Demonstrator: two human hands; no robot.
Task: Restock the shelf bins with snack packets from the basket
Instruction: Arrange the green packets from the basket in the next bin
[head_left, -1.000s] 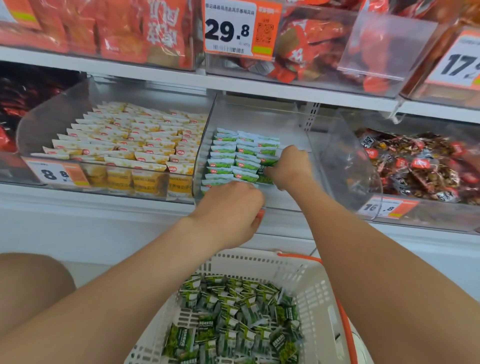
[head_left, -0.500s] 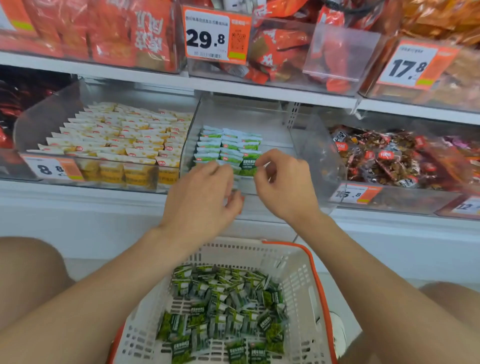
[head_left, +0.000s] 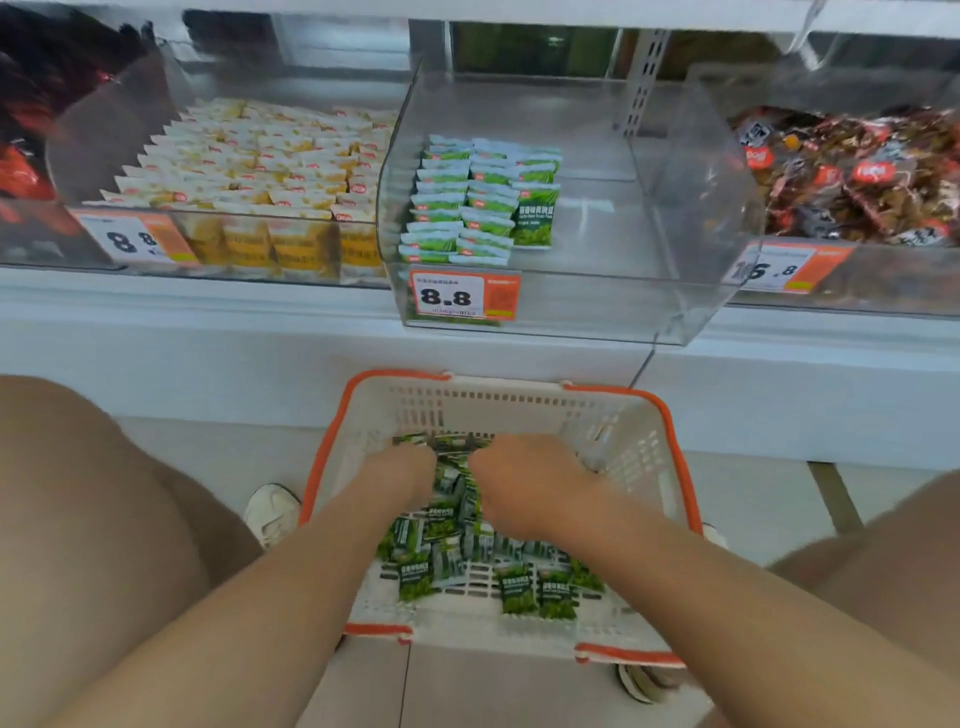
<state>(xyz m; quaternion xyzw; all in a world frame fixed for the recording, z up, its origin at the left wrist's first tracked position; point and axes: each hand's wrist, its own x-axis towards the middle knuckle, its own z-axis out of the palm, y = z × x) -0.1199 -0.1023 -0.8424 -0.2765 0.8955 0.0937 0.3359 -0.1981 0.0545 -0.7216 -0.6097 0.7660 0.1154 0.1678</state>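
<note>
A white basket with an orange rim (head_left: 641, 447) stands on the floor between my knees, holding several green snack packets (head_left: 514, 592). Both hands are down in it, side by side on the pile. My left hand (head_left: 400, 475) and my right hand (head_left: 524, 483) show only their backs. Their fingers bend down among the packets and are hidden, so a grip cannot be made out. Above, the clear middle bin (head_left: 675, 218) holds two neat rows of green packets (head_left: 467, 202) at its left side, with one packet standing upright beside them.
An 8.8 price tag (head_left: 462, 296) hangs on the middle bin's front. The left bin is packed with yellow packets (head_left: 260, 156), and the right bin holds dark red-brown snacks (head_left: 857, 176). A white shelf ledge juts out above the basket. My shoes (head_left: 272, 512) flank the basket.
Both hands have dropped from the middle bin down into the basket, onto the green packets. The view has tilted downward, and one packet now stands beside the rows in the bin.
</note>
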